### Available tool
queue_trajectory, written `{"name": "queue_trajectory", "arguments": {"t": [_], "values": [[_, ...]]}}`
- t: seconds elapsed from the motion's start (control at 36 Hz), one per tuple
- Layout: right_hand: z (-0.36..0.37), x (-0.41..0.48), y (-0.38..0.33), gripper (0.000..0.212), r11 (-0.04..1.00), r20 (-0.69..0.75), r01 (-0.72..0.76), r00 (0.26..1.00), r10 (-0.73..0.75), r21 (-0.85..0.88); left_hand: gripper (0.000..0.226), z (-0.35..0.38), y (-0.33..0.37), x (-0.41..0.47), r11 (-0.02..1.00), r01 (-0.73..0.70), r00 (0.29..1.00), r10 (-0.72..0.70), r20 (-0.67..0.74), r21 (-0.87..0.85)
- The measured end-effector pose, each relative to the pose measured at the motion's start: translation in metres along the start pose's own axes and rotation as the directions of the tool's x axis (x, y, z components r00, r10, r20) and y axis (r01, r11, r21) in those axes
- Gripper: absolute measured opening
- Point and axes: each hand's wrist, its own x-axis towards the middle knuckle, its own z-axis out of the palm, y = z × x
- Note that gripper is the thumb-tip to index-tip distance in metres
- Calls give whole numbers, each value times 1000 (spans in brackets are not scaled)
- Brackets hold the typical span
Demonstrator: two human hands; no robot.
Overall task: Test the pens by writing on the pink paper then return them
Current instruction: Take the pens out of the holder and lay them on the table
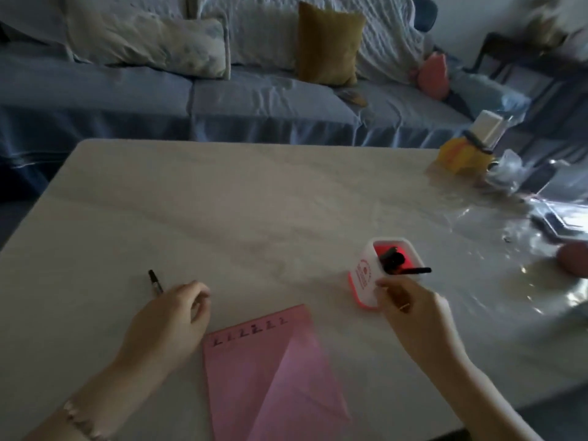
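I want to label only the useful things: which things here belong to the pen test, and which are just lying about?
Job: paper; holder; pens in it; pen in left hand.
Lying about: yellow bag; plastic wrap; cushion.

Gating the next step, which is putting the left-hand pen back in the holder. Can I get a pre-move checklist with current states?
1. Left hand grips the left pen: ok.
2. Pink paper shows a row of test marks along its far edge: ok.
3. Pen holder stands upright on the table: ok.
4. Holder mouth is free: not ok, the jutting pen lies across the rim.
5. Right hand steadies the holder: cannot tell. It is at the holder, but its grip is unclear.
6. Left pen is capped: cannot tell, blurred.
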Motion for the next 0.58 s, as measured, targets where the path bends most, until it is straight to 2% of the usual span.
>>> {"name": "queue_trajectory", "arguments": {"t": [0.06,0.11,0.25,0.33,0.47,0.53,0.58], "values": [[-20,8,7,13,999,-131,24,991,-27,-25,10,3,14,-1,999,-8,999,11,49,-51],[-31,16,12,14,999,-188,36,981,-42,-36,11,6,24,-1,998,-29,997,34,69,-61],[-22,35,20,30,986,-115,-32,993,13,-165,13,8,34,-3,998,-56,989,59,136,-28],[-9,44,17,31,983,-132,-53,991,30,-175,13,6,33,-8,998,-58,990,62,125,-34],[6,57,19,23,975,-157,-13,987,-23,-223,12,2,28,-15,999,-36,990,38,135,-17],[8,59,18,19,975,-220,12,974,-61,-221,12,0,28,-16,999,-44,990,46,135,-13],[4,55,12,16,977,-279,97,949,-148,-190,11,0,28,-15,998,-54,989,55,141,-13]]}}
